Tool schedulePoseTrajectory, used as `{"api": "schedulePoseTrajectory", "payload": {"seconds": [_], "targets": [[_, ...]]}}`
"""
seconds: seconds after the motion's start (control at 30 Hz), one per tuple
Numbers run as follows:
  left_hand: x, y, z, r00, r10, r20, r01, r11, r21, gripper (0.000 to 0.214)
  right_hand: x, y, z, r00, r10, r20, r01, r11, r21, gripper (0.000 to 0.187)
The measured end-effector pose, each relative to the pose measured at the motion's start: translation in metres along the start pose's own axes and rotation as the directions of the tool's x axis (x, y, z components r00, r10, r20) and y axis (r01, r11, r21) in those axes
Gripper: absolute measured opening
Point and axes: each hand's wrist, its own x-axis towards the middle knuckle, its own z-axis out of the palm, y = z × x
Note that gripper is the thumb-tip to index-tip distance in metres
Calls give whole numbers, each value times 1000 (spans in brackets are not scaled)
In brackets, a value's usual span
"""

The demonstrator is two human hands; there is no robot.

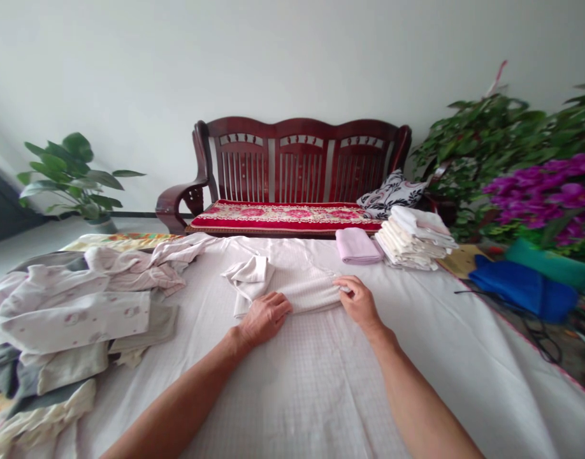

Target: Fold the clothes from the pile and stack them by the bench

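A pale, finely striped shirt (304,290) lies partly folded on the white cloth in front of me, with a sleeve doubled over at its left end. My left hand (266,315) rests on the near left edge of the shirt, its fingers curled down onto the fabric. At the right end, my right hand (357,299) pinches the shirt's edge between thumb and fingers. Just beyond it sits a folded lilac cloth (359,246), beside a stack of folded white and cream garments (411,239).
A loose heap of clothes (77,312) covers the left side of the white cloth (321,395). Behind stands a dark red wooden bench (299,159) with a patterned cushion (392,194). A blue bag-like item (522,287) and purple flowers (555,197) are at the right.
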Motion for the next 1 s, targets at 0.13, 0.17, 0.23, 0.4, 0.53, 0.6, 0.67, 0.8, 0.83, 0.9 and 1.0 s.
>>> {"api": "schedulePoseTrajectory", "payload": {"seconds": [0.13, 0.17, 0.23, 0.4, 0.53, 0.6, 0.67, 0.8, 0.83, 0.9, 1.0], "targets": [[-2, 1, -1, 1000, 17, -17, -17, 1000, -2, 21, -1, 0, 0, 1000, -1, 3, 1, 1000, -14, 36], [-3, 2, -3, 1000, 16, -12, -16, 1000, -6, 20, -2, 0, 0, 1000, -1, 10, 2, 1000, -17, 37], [-3, 4, -6, 1000, 15, 1, -15, 1000, -10, 16, -3, 1, -1, 1000, 0, 28, 1, 1000, -29, 38], [8, 12, -8, 995, -94, 17, 93, 994, 61, 30, -6, 0, -2, 995, 53, 84, -41, 990, -133, 40], [25, 19, 0, 971, -238, 3, 236, 965, 117, 25, -7, -4, -4, 992, 59, 116, -30, 970, -239, 40], [32, 22, 6, 972, -237, 1, 235, 966, 107, 17, -7, -5, -6, 991, 18, 132, 22, 954, -299, 40], [36, 25, 12, 978, -209, -14, 209, 974, 86, 13, -7, -5, -9, 989, -17, 146, 67, 938, -341, 40], [35, 26, 21, 989, -131, -73, 135, 989, 53, 24, -3, -12, -13, 994, -57, 96, 87, 935, -343, 34], [35, 26, 23, 992, -98, -80, 103, 993, 57, 30, -1, -17, -12, 993, -84, 76, 106, 934, -341, 32], [34, 26, 24, 996, -40, -75, 46, 996, 81, 37, 1, -30, -7, 983, -161, 86, 181, 922, -341, 33], [33, 27, 25, 999, 2, -38, 2, 993, 116, 37, 0, -50, 8, 946, -216, 240, 295, 882, -368, 41]]}}
